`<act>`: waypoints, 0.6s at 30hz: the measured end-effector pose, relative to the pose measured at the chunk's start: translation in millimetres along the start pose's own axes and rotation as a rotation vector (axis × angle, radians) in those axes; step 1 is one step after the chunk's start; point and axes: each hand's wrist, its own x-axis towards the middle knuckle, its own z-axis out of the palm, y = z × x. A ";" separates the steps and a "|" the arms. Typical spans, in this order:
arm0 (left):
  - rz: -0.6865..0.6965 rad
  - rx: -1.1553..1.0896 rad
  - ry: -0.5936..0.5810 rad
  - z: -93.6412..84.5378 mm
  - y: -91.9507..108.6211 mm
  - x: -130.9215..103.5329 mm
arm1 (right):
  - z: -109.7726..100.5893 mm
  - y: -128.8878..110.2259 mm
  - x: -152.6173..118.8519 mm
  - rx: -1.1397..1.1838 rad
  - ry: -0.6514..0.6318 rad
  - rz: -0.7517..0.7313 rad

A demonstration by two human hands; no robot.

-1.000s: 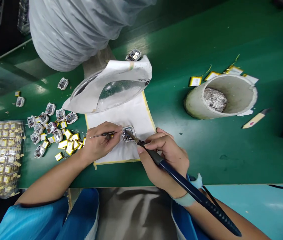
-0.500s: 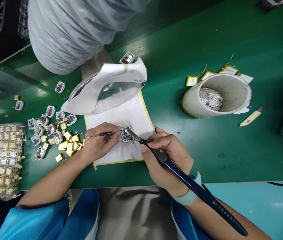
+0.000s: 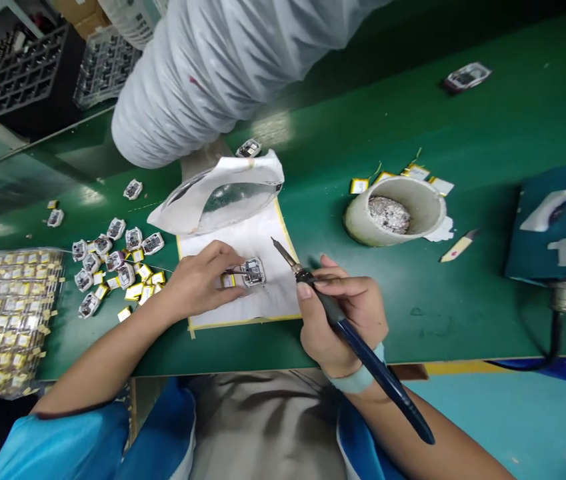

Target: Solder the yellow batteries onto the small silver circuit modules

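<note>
My right hand (image 3: 345, 317) grips a soldering iron (image 3: 330, 307) with a dark blue handle. Its bare tip points up and left over the white sheet (image 3: 273, 243), apart from the device. A small open white device (image 3: 253, 272) with a circuit board lies on the sheet. Beside it, my left hand (image 3: 207, 280) is curled, with what look like dark slim tweezers (image 3: 235, 271) between thumb and fingers, reaching toward the board. A yellow-edged battery (image 3: 227, 280) lies between thumb and forefinger; whether they touch it I cannot tell.
Several open devices (image 3: 125, 275) and loose batteries (image 3: 135, 291) lie to the left, beside a tray of batteries (image 3: 13, 313). A clear-windowed hood (image 3: 235, 200) and grey duct (image 3: 203, 73) overhang the sheet. Right are a pot (image 3: 357, 223), a knife (image 3: 457, 245) and a blue box (image 3: 537, 260).
The soldering iron's tip has lifted off the device and moved up and right. My left fingers have spread around the device's left side, where a battery now shows. The view has shifted.
</note>
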 end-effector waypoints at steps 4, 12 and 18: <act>-0.009 0.067 -0.014 18.2 16.2 2.0 | -4.9 7.5 -3.9 0.033 -0.006 -0.032; -0.151 0.005 0.350 -38.9 -34.9 -59.0 | -5.5 17.7 -7.3 0.137 0.021 0.129; -0.900 0.409 0.299 -118.7 -147.0 -67.0 | -9.6 22.2 -11.2 0.082 -0.046 0.177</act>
